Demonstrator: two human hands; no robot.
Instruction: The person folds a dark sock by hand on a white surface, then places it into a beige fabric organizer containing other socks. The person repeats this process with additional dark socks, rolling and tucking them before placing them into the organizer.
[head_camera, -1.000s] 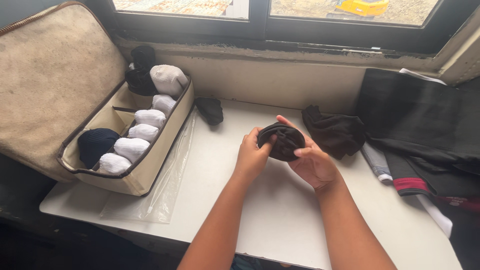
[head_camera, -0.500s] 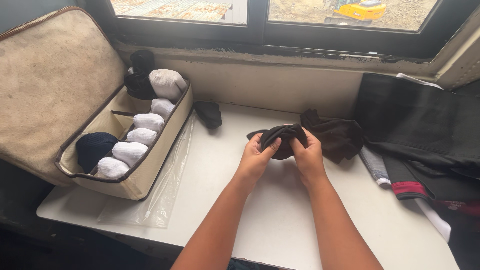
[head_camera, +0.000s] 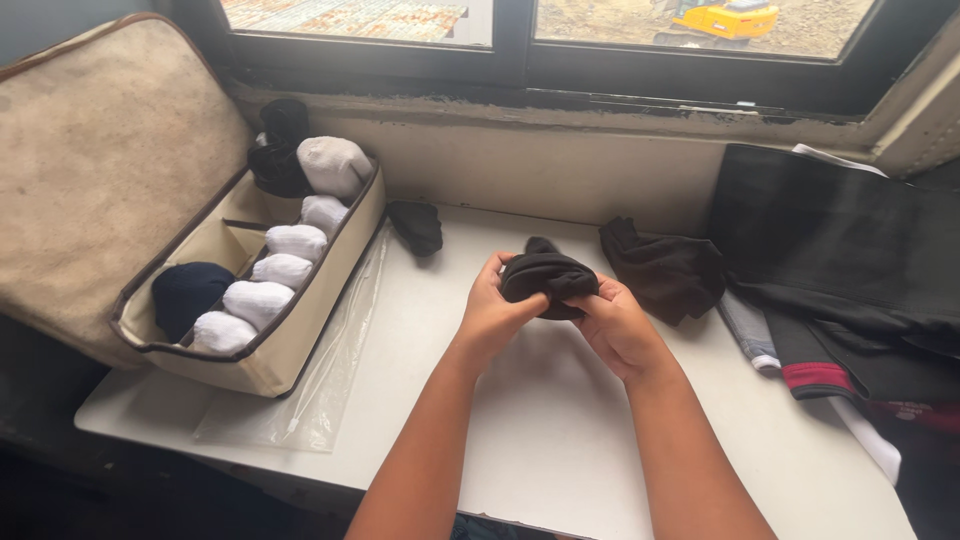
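- The left hand (head_camera: 492, 310) and right hand (head_camera: 618, 325) cover the lower part of the black sock bundle (head_camera: 545, 278); their fingertips sink into its folds.
- The dark clothes pile (head_camera: 850, 260) runs off the right edge.
- The beige lid (head_camera: 90, 170) is cut off at the left.
- The yellow machine (head_camera: 725, 15) outside is cropped by the top edge.
- The bench (head_camera: 560, 430) front edge is hidden behind the forearms.

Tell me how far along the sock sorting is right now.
Mostly done: several rolled white socks and a dark ball already sit in the fabric organizer. The left hand and right hand are rolling a black sock. Left: a black bundle and a dark pile on the table.
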